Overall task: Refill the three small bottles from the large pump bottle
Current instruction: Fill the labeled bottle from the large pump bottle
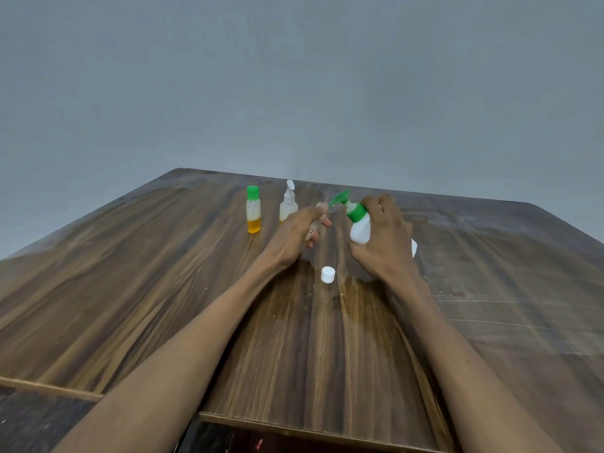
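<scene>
Head view: right hand point(382, 243) gripped tilted pump bottle point(359, 228) by body, spout above small bottle point(318, 220) pinched in left hand point(291, 235). Plastic looked light, likely slippery; white cap point(327, 274) on table point(163, 289).

Tabletop point(163, 289): streaked wood-grain laminate, worn sheen; pump bottle point(360, 228): smooth white plastic; loose cap point(327, 274): ribbed white plastic.

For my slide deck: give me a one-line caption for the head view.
Right hand tilts the large pump bottle toward a small bottle held in the left hand.
</scene>
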